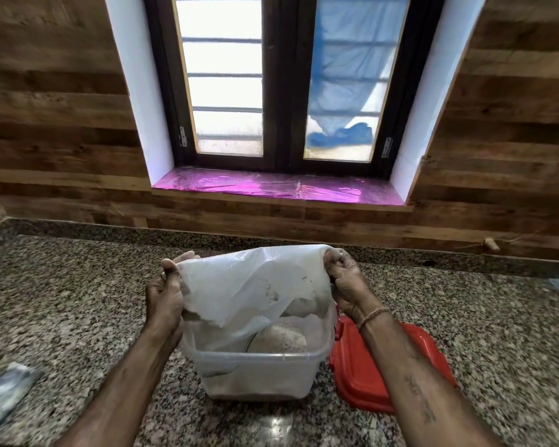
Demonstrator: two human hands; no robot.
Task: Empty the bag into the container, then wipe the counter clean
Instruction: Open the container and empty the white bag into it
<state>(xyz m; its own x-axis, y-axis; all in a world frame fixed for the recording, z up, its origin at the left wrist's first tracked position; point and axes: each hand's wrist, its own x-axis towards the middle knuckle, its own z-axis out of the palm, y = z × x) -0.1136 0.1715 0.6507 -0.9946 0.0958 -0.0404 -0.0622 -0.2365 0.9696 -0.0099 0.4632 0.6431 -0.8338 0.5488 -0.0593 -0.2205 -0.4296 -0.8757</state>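
Two bag (249, 285) corners pinched in our left grip (165, 295) and right grip (346, 285) | bag mouth down inside container (255, 372) near front edge of desk (78, 301) | red lid (362, 375) beside it, right.

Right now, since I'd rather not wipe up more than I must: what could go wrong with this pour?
1. Left hand and right hand both grip the upturned plastic bag; nothing steadies the clear container, so a hard shake might shift it.
2. The bag's ragged edge hangs near the container's left rim; powder may spill onto the granite counter.
3. The red lid beside it could catch dust.
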